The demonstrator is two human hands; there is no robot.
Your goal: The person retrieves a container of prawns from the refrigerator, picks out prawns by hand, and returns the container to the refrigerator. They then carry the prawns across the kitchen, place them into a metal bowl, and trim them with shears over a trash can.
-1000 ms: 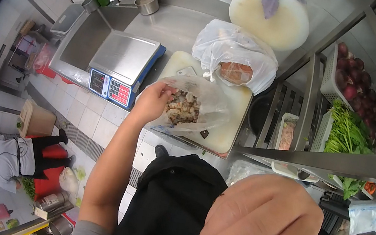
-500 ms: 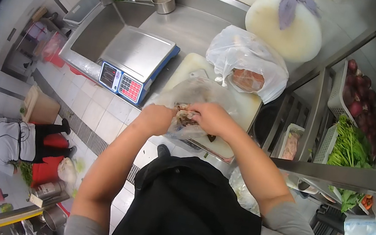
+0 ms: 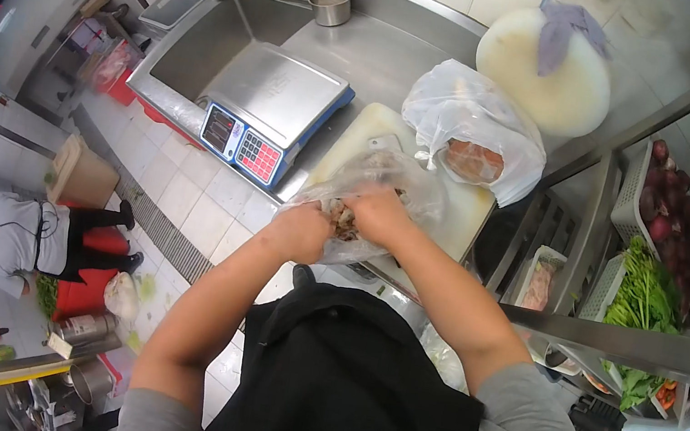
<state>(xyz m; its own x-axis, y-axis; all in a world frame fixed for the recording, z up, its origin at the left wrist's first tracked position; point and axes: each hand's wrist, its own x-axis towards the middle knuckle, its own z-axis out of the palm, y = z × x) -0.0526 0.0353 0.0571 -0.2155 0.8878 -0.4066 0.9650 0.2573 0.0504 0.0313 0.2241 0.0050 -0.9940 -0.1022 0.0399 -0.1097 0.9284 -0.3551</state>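
Note:
A clear plastic bag with brownish, meat-like pieces in it lies over the near part of a white cutting board. My left hand is closed on the bag's near left edge. At the mouth of the bag, my right hand has its fingers curled around the plastic beside the pieces; the fingertips are partly hidden. Part of a pale handle shows on the board behind the bag. Farther back stands a white plastic bag with an orange-brown item inside.
Left of the board is a digital scale by the steel sink. A metal pot stands behind it. On the right, a rack holds onions and leafy greens. A co-worker bends at far left.
My view has shifted, so the counter appears farther right and lower. My right hand has moved over the bag's mouth, and its fingers reach farther in. The left hand keeps its hold.

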